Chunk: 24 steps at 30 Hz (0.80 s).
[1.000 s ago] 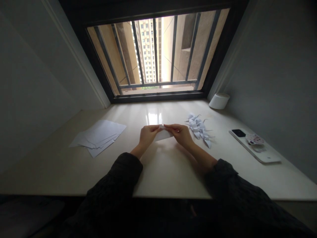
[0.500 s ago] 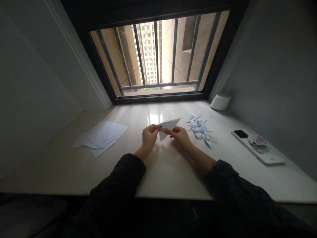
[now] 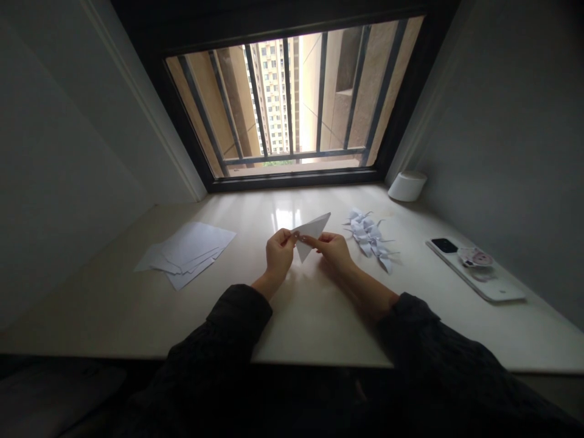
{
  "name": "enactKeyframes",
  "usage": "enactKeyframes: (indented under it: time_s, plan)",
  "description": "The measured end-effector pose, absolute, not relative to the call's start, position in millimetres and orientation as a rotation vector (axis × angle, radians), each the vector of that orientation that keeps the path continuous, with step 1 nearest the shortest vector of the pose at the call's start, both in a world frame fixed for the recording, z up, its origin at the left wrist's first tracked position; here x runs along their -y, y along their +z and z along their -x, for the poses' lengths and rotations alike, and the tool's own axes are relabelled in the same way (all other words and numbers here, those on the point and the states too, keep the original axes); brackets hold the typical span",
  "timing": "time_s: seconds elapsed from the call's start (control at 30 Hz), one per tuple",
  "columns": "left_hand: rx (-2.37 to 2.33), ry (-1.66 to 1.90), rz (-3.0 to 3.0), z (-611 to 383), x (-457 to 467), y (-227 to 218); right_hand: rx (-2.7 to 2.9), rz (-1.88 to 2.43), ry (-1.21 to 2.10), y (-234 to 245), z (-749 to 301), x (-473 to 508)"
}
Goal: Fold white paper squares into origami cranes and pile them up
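A folded sheet of white paper [image 3: 314,227] is held up between my two hands over the middle of the pale sill. One pointed corner rises to the upper right and another hangs down below the fingers. My left hand [image 3: 279,254] pinches its left edge between thumb and fingers. From the right, my right hand [image 3: 334,248] grips it with the thumb laid along the front, while its other fingers are partly hidden behind the paper. Several folded paper cranes [image 3: 368,237] lie in a cluster just right of my right hand.
To the left lies a loose stack of white paper sheets [image 3: 194,246]. A white phone [image 3: 477,274] with a cartoon grip rests at the right. Near the right wall stands a white cylindrical object [image 3: 407,187]. A barred window [image 3: 292,179] closes off the back of the sill [image 3: 314,328].
My left hand has shifted slightly right. The folded paper has tilted a little, its upper tip moving up and its lower corner swinging right.
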<state>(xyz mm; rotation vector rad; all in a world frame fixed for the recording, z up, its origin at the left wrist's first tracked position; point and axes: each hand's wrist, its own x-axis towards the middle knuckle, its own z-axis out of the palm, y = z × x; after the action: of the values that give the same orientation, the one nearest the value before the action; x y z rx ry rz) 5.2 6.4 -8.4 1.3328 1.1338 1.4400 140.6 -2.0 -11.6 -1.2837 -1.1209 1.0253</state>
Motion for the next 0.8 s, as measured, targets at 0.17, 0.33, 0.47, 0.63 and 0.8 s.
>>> enactKeyframes:
  time_s: [0.17,0.33,0.47,0.63,0.8]
  plan:
    - [-1.152,1.454,-1.334,-1,-11,-9,1.195,1.251,1.071,-9,-146,0]
    - [-1.185,1.47,-1.312,2,-14,-11,1.214,1.191,1.145,-6,-149,-1]
    - [-1.182,1.47,-1.324,2,-14,-12,1.198,1.244,1.122,-7,-152,-2]
    - [-1.165,1.444,-1.302,2,-14,-13,1.272,1.251,1.115,-9,-156,-5]
    - [-1.174,1.433,-1.294,2,-15,-11,1.493,1.238,0.916,-7,-159,-2]
